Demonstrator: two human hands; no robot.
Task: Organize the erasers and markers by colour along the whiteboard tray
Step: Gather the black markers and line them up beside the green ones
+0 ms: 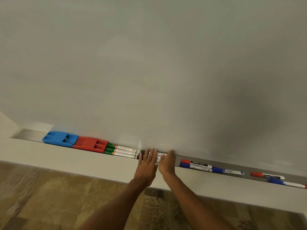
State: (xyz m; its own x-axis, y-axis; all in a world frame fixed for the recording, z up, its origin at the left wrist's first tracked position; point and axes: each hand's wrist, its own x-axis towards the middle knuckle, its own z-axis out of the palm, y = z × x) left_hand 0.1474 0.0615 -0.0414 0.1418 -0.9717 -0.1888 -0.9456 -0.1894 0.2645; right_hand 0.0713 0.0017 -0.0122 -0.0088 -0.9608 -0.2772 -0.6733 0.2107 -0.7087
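A grey whiteboard tray point(31, 135) runs from left to right. At its left end a blue eraser point(58, 138) lies beside a red eraser point(90, 144). Three green markers point(120, 151) lie side by side after them. My left hand point(147, 163) rests flat, fingers apart, on black markers point(141, 154). My right hand point(167, 162) touches the right ends of those markers; its fingers hide them. Further right lie a red marker point(194, 162) and a blue marker point(196, 166), another blue marker point(227, 170), a red marker point(267, 175) and a blue marker point(285, 183).
The whiteboard point(149, 63) fills the upper view, bare of writing. A pale ledge point(66, 161) fronts the tray. Patterned brown carpet point(49, 196) lies below. A stretch of bare tray shows between my right hand and the red marker.
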